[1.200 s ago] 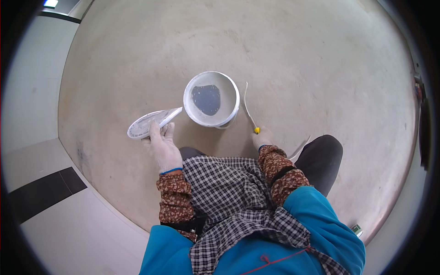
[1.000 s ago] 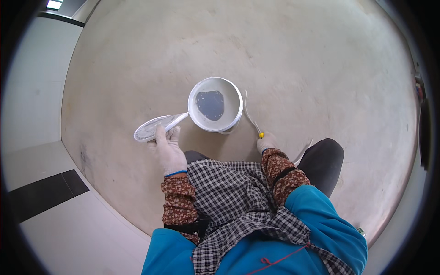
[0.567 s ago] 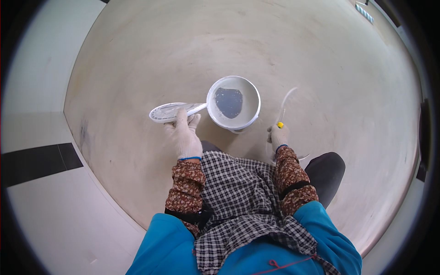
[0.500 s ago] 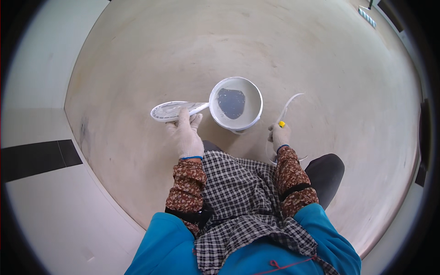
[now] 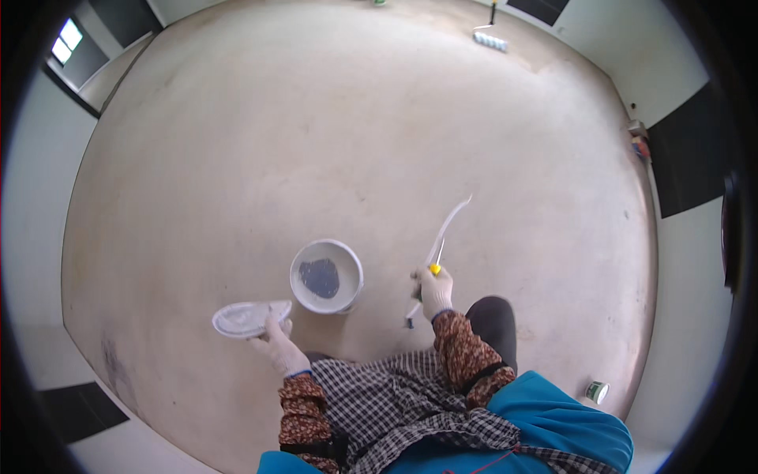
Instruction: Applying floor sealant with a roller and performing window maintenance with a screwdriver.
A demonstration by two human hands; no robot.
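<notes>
My left hand point(image 5: 278, 346), in a pale knit glove, grips the rim of a round white bucket lid point(image 5: 243, 319), tilted with its whitish-smeared face up. Just right of the lid, a white bucket point(image 5: 357, 278) stands upright on the floor, with a dark grey patch inside its pale interior. Farther right, my gloved right hand point(image 5: 434, 291) is closed round a thin tool with a yellow part point(image 5: 436, 269) and a narrow shaft; its exact kind is unclear. A curved white strip point(image 5: 447, 225) extends above that hand; whether the fingers hold it is hidden.
A paint roller point(image 5: 490, 41) with a striped sleeve lies on the beige floor point(image 5: 316, 150) far ahead. To the lower right is a small green-and-white tub point(image 5: 597, 392). White walls with dark panels point(image 5: 691, 150) border the floor, and small items point(image 5: 639, 144) lie along the right wall.
The view has shifted, showing more of the far floor and walls. My left hand still holds the lid, which now appears apart from the bucket's rim. My right hand keeps the tool, now with its shaft showing.
</notes>
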